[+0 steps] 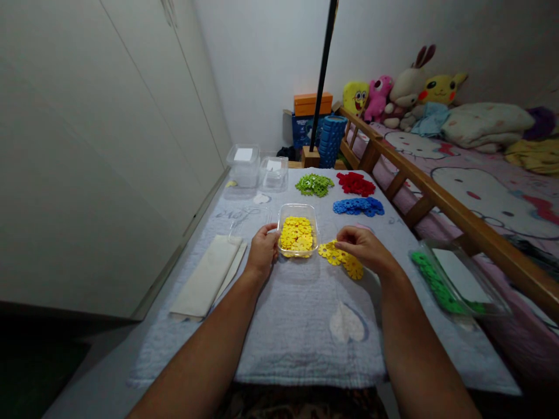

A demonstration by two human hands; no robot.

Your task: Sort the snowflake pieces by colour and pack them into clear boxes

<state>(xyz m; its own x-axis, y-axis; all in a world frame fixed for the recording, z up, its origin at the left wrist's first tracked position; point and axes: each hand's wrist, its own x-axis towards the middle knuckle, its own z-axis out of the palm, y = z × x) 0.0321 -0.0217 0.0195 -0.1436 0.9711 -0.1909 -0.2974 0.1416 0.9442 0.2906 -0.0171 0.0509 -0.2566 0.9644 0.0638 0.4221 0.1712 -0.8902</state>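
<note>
A clear plastic container (299,210) holding yellow flower-shaped plastic discs (297,235) stands in the middle of the table. My left hand (262,250) grips its left wall, thumb at the rim. To the right of the container lies a small loose pile of the same yellow discs (353,267). Over that pile my right hand (362,247) is closed in a pinch, with a yellow disc at its fingertips, partly hidden by the fingers. A clear lid (244,224) appears to lie on the cloth behind my left hand.
Heaps of light green (314,185), red (356,184) and blue discs (358,206) lie at the back right. A lidded box of green discs (454,282) sits at the right edge. Stacked clear containers (243,169) stand back left; a folded cloth (207,276) lies left. A wooden bed rail (419,192) borders the right.
</note>
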